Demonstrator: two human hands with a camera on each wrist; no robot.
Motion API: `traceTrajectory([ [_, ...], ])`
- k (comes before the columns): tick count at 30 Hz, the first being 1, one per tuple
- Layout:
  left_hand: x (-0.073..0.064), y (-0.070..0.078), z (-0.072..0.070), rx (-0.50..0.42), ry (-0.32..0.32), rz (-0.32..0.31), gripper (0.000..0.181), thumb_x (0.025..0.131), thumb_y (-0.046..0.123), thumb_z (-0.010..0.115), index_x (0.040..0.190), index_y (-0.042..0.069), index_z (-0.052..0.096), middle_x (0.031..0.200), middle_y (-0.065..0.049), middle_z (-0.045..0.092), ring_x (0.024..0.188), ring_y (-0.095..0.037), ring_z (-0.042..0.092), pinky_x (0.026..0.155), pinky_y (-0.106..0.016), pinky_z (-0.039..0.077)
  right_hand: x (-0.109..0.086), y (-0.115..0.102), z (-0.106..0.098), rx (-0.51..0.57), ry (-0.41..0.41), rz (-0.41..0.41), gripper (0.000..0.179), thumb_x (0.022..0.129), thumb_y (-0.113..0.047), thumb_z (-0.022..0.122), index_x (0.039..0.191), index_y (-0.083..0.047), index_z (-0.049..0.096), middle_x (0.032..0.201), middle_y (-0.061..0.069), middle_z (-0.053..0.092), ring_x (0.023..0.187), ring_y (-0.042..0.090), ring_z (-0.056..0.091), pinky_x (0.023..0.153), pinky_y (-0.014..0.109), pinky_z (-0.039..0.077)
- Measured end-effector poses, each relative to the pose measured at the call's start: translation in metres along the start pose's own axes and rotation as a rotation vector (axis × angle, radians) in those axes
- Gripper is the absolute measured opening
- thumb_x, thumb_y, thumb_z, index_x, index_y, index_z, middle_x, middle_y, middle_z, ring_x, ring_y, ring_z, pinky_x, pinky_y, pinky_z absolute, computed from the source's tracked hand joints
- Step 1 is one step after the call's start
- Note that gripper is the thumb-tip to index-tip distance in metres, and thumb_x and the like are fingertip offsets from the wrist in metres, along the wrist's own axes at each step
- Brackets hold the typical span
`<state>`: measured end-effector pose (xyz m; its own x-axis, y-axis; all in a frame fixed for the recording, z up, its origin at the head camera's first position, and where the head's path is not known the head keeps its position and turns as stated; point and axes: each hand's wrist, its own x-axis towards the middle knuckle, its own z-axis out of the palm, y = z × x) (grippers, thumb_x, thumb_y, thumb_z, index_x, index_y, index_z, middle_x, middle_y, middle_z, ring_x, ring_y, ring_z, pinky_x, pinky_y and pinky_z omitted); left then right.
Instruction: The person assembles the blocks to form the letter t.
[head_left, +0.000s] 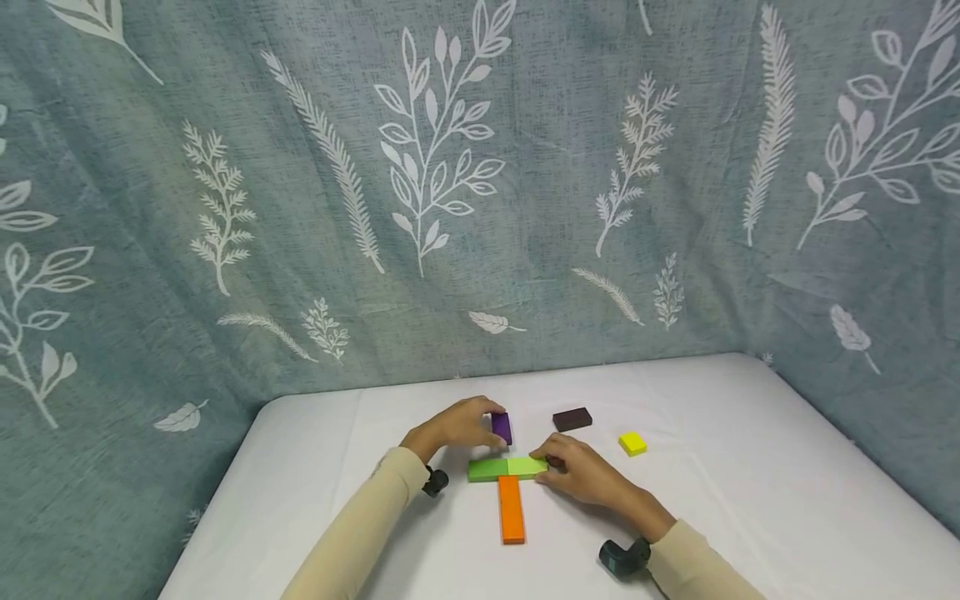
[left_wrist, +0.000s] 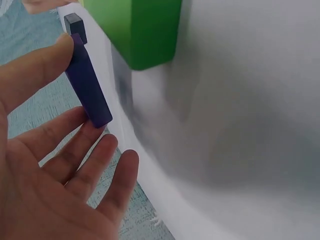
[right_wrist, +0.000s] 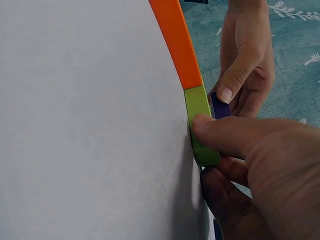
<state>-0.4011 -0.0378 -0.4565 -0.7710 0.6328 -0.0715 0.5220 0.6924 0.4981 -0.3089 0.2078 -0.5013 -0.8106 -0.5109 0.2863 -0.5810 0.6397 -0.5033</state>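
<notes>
My left hand (head_left: 467,423) pinches a purple block (head_left: 502,428) between thumb and fingers, just behind the green pieces. The left wrist view shows the purple block (left_wrist: 89,87) with the thumb at one end and fingertips at the other. My right hand (head_left: 583,470) grips the right end of a light green block (head_left: 527,467). That block lies end to end with a darker green block (head_left: 487,470), the two forming a bar. An orange block (head_left: 512,510) extends from the bar's middle toward me, making a T. Thumb and fingers hold the light green block (right_wrist: 197,102) in the right wrist view.
A dark brown block (head_left: 572,419) lies behind my right hand, and a small yellow block (head_left: 632,443) sits to its right. All rest on a white-covered table (head_left: 750,467). A leaf-patterned curtain (head_left: 525,208) hangs behind the table's far edge.
</notes>
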Motion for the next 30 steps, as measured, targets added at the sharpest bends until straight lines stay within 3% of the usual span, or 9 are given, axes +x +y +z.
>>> traceTrajectory([
  [19,-0.006,0.002,0.010,0.040,-0.050,0.058,0.059,0.089,0.040,0.075,0.138,0.010,0.060,0.139,-0.006,0.061,0.130,-0.022,0.055,0.112,-0.040,0.044,0.001,0.000,-0.003,0.027,-0.013,0.008,0.026,0.090,-0.014,0.074,0.115,-0.007,0.070,0.101,-0.001,0.062,0.084,0.010,0.051,0.071,0.021,0.046],
  [30,-0.008,0.004,0.011,0.037,-0.055,0.045,0.054,0.091,0.036,0.074,0.136,0.011,0.061,0.137,-0.006,0.061,0.127,-0.022,0.056,0.112,-0.041,0.044,0.000,0.002,-0.002,0.030,-0.005,0.003,0.025,0.090,-0.015,0.074,0.114,-0.006,0.071,0.101,0.000,0.063,0.085,0.011,0.052,0.073,0.021,0.047],
])
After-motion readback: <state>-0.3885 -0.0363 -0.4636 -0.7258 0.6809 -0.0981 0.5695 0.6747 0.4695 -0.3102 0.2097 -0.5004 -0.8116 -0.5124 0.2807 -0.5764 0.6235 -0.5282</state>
